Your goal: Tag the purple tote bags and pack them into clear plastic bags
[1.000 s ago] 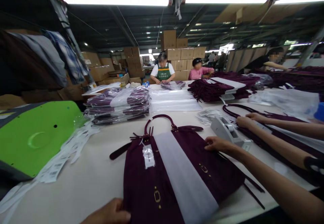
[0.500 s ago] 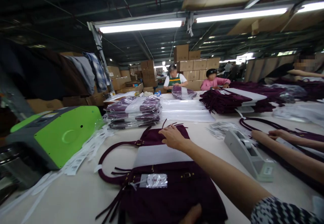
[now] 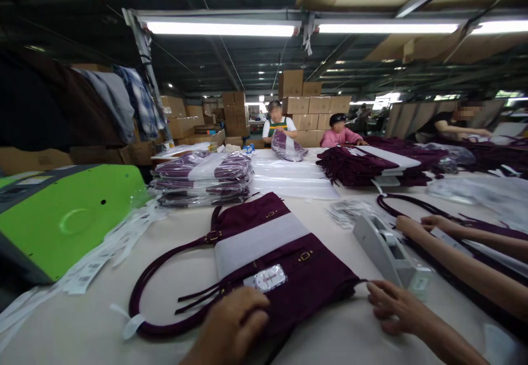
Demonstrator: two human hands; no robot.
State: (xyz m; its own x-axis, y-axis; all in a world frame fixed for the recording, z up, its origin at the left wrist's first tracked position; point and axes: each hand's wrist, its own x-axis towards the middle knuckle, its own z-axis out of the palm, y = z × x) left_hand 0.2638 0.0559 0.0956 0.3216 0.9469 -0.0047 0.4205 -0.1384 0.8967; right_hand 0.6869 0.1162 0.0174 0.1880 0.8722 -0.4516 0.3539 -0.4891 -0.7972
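Observation:
A dark purple handbag (image 3: 317, 282) lies flat on the table before me, a white wrap (image 3: 264, 244) across its middle. Its looped handle (image 3: 140, 293) spreads leftward, with a white tie (image 3: 132, 325) around it. A tag in clear plastic (image 3: 270, 278) rests on the bag's front. My left hand (image 3: 235, 321) is closed over the bag's near left edge, just below the tag; the undersides of its fingers are hidden. At the right corner, my right hand (image 3: 396, 304) has curled fingers, their tips at the end of a thin dark tassel strand (image 3: 361, 281).
A grey tape dispenser (image 3: 383, 249) stands right of the bag, near a co-worker's arms (image 3: 457, 255). Plastic-wrapped bags (image 3: 202, 178) are stacked behind, left of clear plastic sheets (image 3: 292, 178). A green machine (image 3: 78, 216) and label strips (image 3: 91, 266) occupy the left. More purple bags (image 3: 367, 167) lie back right.
My right hand has left the bag's far end for its near right corner. My left hand has shifted leftward along the near side. The bag now lies turned at an angle.

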